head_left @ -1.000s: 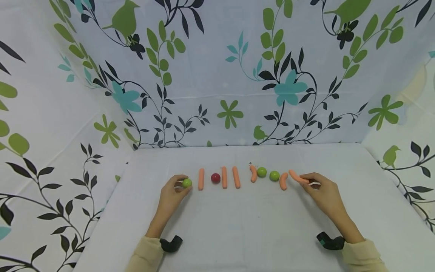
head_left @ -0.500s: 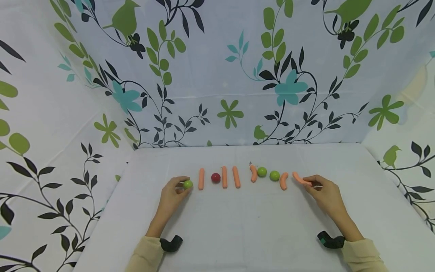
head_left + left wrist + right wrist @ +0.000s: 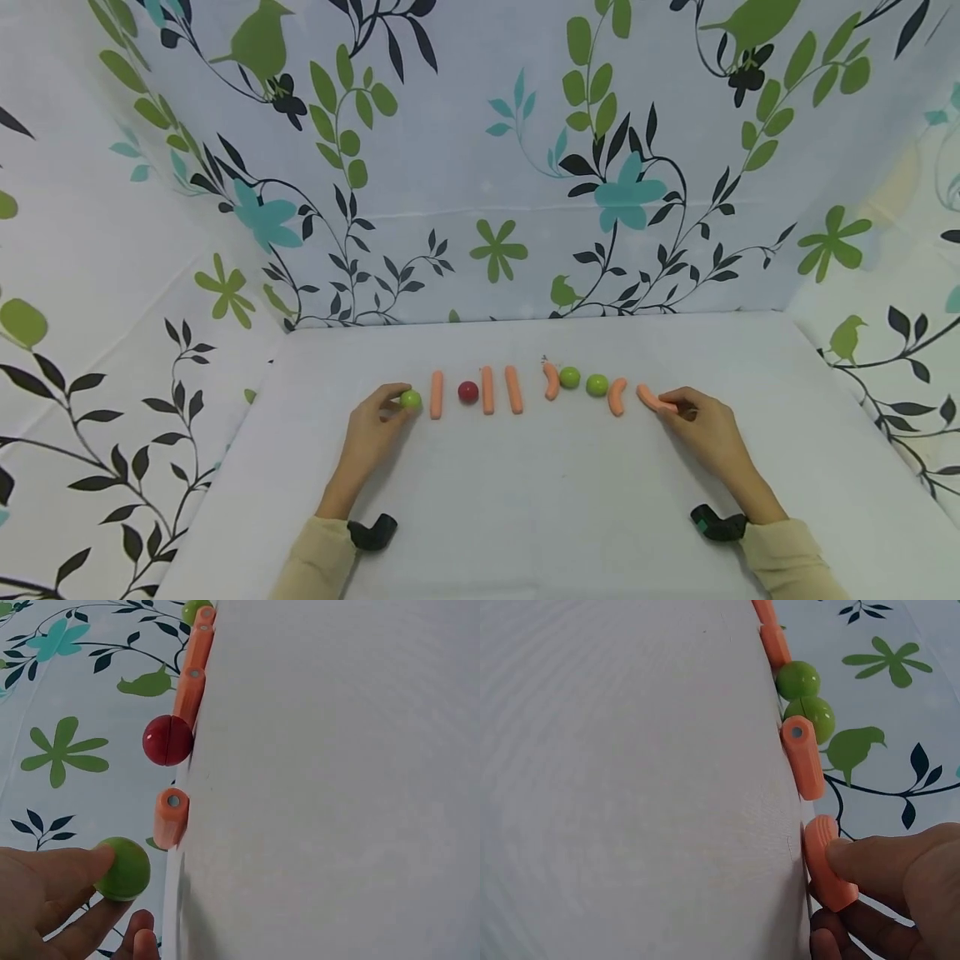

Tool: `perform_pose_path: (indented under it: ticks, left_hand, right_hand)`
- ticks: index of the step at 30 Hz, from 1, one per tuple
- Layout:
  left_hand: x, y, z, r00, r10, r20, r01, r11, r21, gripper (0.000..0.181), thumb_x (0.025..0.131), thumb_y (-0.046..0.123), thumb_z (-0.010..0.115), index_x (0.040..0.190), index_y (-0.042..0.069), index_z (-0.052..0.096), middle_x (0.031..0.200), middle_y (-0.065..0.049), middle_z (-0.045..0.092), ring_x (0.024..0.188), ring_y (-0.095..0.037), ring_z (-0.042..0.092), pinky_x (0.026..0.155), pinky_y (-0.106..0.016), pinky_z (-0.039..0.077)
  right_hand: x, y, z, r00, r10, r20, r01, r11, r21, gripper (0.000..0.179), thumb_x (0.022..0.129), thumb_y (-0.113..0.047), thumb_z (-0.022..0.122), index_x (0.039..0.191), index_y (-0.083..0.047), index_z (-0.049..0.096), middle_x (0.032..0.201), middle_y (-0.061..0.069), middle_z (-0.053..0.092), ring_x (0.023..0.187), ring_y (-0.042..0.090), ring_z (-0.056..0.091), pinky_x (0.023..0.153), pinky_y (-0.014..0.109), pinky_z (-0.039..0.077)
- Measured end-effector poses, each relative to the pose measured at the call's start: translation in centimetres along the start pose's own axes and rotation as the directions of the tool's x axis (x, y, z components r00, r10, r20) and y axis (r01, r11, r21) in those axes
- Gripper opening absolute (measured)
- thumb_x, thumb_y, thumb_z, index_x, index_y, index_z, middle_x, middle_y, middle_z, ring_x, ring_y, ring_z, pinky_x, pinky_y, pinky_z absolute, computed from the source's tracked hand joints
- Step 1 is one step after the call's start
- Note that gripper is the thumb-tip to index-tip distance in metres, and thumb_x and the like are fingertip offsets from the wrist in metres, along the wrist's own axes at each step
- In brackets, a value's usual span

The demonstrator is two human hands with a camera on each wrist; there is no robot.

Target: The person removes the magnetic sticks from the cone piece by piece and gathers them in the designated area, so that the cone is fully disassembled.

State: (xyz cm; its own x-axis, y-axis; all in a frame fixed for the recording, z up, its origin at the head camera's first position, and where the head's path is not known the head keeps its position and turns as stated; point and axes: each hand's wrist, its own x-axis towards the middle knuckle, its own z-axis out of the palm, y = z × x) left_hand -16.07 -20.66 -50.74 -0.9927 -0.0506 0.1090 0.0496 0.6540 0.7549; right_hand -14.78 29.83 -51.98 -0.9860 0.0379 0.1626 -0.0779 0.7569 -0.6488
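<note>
My left hand (image 3: pixel 372 429) pinches a small green ball (image 3: pixel 124 870) between thumb and fingers, at the left end of a row on the white table. Right beside it stands a straight orange stick (image 3: pixel 437 395), then a red ball (image 3: pixel 468 392) with a seam. Two more straight sticks follow, then a curved orange piece (image 3: pixel 551 381), two green balls (image 3: pixel 597 385) and another curved orange piece (image 3: pixel 617 397). At the row's right end my right hand (image 3: pixel 705 429) pinches a curved orange stick (image 3: pixel 826 862). Several sticks show a round grey spot on the end.
The white table (image 3: pixel 525 517) reaches back to a hanging cloth (image 3: pixel 450 167) printed with leaves, birds and flowers. Similar cloth hangs at both sides. A black wrist camera (image 3: pixel 372 532) sits on the left wrist, another (image 3: pixel 718 523) on the right.
The head view has swung slightly right. My right hand has edged right and lower with the curved orange stick. My left hand keeps its pinch on the green ball, almost in place.
</note>
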Motion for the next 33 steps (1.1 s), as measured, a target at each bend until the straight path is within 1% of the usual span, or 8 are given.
perform_pose_path:
  ticks: [6, 10, 14, 17, 21, 26, 28, 33]
  left_hand:
    - [0.9, 1.1, 0.7, 0.999, 0.038, 0.023, -0.037, 0.998, -0.042, 0.04, 0.096, 0.017, 0.074, 0.135, 0.017, 0.066, 0.136, -0.006, 0.07, 0.118, -0.027, 0.065, 0.094, -0.045, 0.056]
    - [1.2, 1.7, 1.5, 0.997, 0.071, 0.034, -0.07, 0.997, -0.034, 0.042, 0.093, 0.017, 0.079, 0.133, 0.015, 0.068, 0.131, -0.007, 0.071, 0.116, -0.028, 0.064, 0.091, -0.044, 0.056]
    - [1.5, 2.0, 2.2, 0.991, 0.122, 0.046, -0.123, 0.992, 0.022, 0.045, 0.091, 0.019, 0.081, 0.134, 0.013, 0.068, 0.131, -0.006, 0.071, 0.116, -0.027, 0.061, 0.091, -0.04, 0.053]
    - [1.9, 2.3, 2.5, 0.985, 0.162, 0.059, -0.167, 0.981, 0.095, 0.043, 0.093, 0.018, 0.078, 0.135, 0.014, 0.068, 0.131, -0.005, 0.071, 0.117, -0.027, 0.059, 0.095, -0.041, 0.05]
    - [2.5, 3.0, 3.0, 0.978, 0.193, 0.079, -0.206, 0.957, 0.204, 0.038, 0.094, 0.018, 0.077, 0.131, 0.013, 0.069, 0.13, -0.006, 0.072, 0.12, -0.029, 0.057, 0.103, -0.045, 0.05]
    - [3.1, 3.6, 3.7, 0.972, 0.206, 0.11, -0.231, 0.919, 0.321, 0.035, 0.093, 0.018, 0.077, 0.127, 0.011, 0.071, 0.125, -0.007, 0.074, 0.121, -0.031, 0.057, 0.102, -0.046, 0.053]
    - [3.2, 3.7, 3.8, 0.971, 0.208, 0.119, -0.236, 0.911, 0.338, 0.034, 0.093, 0.017, 0.078, 0.126, 0.011, 0.071, 0.124, -0.006, 0.075, 0.12, -0.031, 0.057, 0.102, -0.046, 0.053]
    - [3.4, 3.9, 3.9, 0.97, 0.198, 0.141, -0.235, 0.909, 0.345, 0.034, 0.092, 0.017, 0.079, 0.125, 0.012, 0.071, 0.12, -0.005, 0.075, 0.12, -0.03, 0.056, 0.103, -0.045, 0.052]
  right_hand:
    - [0.1, -0.2, -0.1, 1.0, -0.009, 0.018, 0.01, 1.0, -0.001, 0.024, 0.096, -0.013, 0.073, 0.119, -0.005, 0.073, 0.11, 0.018, 0.076, 0.097, 0.031, 0.072, 0.077, 0.029, 0.054]
    - [0.1, -0.2, -0.1, 0.999, -0.015, 0.031, 0.015, 1.0, -0.003, 0.026, 0.096, -0.011, 0.073, 0.121, -0.005, 0.072, 0.112, 0.019, 0.074, 0.096, 0.031, 0.072, 0.077, 0.033, 0.054]
    - [0.2, -0.2, -0.2, 0.999, -0.017, 0.041, 0.017, 1.0, -0.009, 0.028, 0.096, -0.011, 0.072, 0.123, -0.004, 0.07, 0.113, 0.019, 0.074, 0.097, 0.031, 0.071, 0.077, 0.031, 0.054]
    - [0.2, -0.1, -0.2, 0.999, -0.011, 0.048, 0.011, 1.0, -0.02, 0.03, 0.096, -0.013, 0.073, 0.125, -0.003, 0.07, 0.115, 0.019, 0.073, 0.099, 0.031, 0.07, 0.079, 0.033, 0.055]
    - [0.3, -0.1, -0.2, 0.999, -0.002, 0.052, 0.004, 1.0, -0.022, 0.031, 0.096, -0.013, 0.073, 0.125, -0.003, 0.069, 0.117, 0.02, 0.073, 0.1, 0.032, 0.07, 0.08, 0.036, 0.055]
    - [0.1, -0.1, -0.2, 0.999, -0.005, 0.053, 0.006, 1.0, -0.016, 0.032, 0.096, -0.013, 0.072, 0.126, -0.002, 0.068, 0.116, 0.02, 0.073, 0.098, 0.031, 0.07, 0.077, 0.032, 0.054]
    - [0.1, -0.2, -0.2, 0.999, -0.009, 0.051, 0.01, 1.0, -0.016, 0.032, 0.096, -0.013, 0.072, 0.126, -0.002, 0.068, 0.115, 0.02, 0.073, 0.097, 0.03, 0.069, 0.076, 0.029, 0.053]
    - [0.1, -0.2, -0.1, 0.999, -0.006, 0.053, 0.007, 1.0, -0.016, 0.032, 0.096, -0.013, 0.072, 0.126, -0.002, 0.068, 0.116, 0.02, 0.073, 0.097, 0.029, 0.069, 0.076, 0.03, 0.053]
